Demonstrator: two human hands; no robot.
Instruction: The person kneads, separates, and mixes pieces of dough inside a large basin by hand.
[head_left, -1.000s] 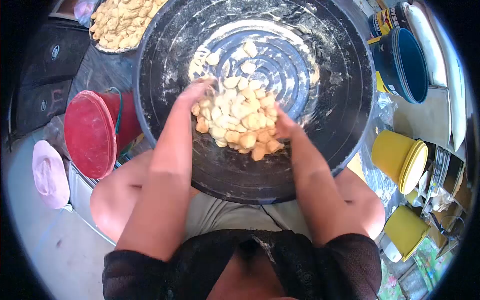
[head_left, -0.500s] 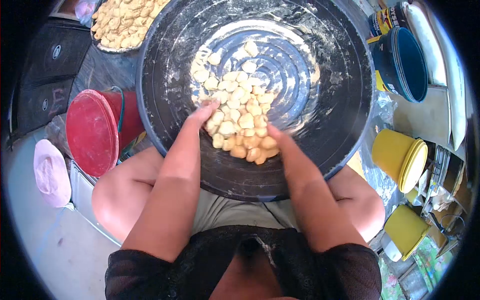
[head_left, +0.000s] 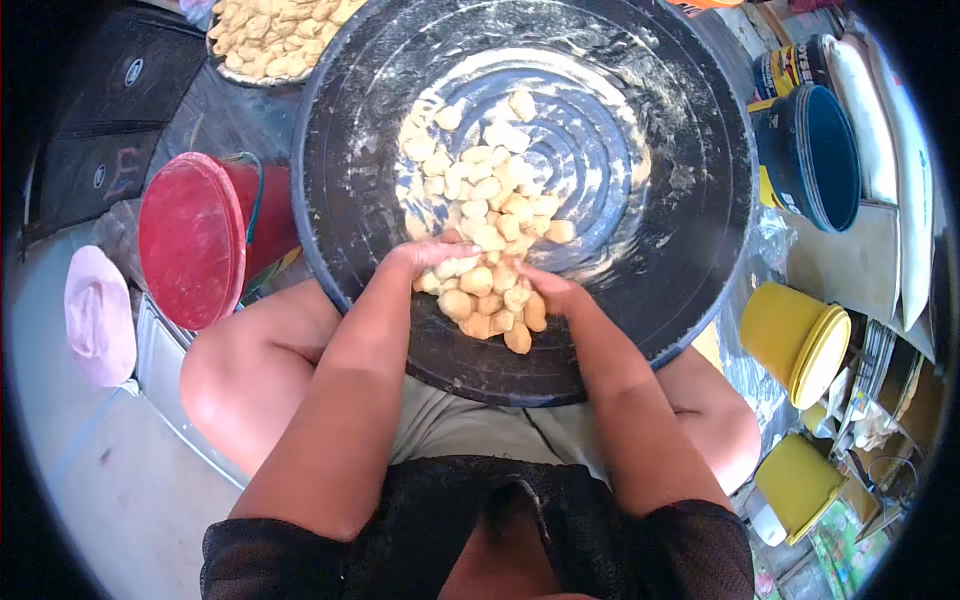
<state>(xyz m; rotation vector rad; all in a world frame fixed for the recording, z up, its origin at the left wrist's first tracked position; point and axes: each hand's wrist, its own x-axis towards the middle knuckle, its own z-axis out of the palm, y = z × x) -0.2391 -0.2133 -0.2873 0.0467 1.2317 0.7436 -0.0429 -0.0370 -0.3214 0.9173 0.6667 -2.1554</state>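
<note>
A wide black basin [head_left: 690, 230] dusted with pale flour rests on my lap. Many small, rounded, pale dough pieces [head_left: 487, 185] are heaped in its near left half, some whitened with flour, the nearest more tan. My left hand [head_left: 435, 252] lies at the heap's left side, fingers stretched over and against several pieces. On the right side, my right hand [head_left: 545, 288] reaches in, fingers extended among the pieces and slightly blurred. Parts of its fingers are hidden by the dough. Neither hand is closed around a piece that I can make out.
At the upper left stands a container of similar tan pieces [head_left: 280, 40]. A red bucket [head_left: 195, 240] and a pink hat [head_left: 100, 315] are to the left. Along the right are a dark teal bucket [head_left: 828, 160], a yellow bucket [head_left: 790, 335] and another yellow bucket [head_left: 800, 485].
My hands have come closer together, the left moving inward over the heap. Pieces between them have shifted, some nearer the basin's near side. The view has shifted slightly.
</note>
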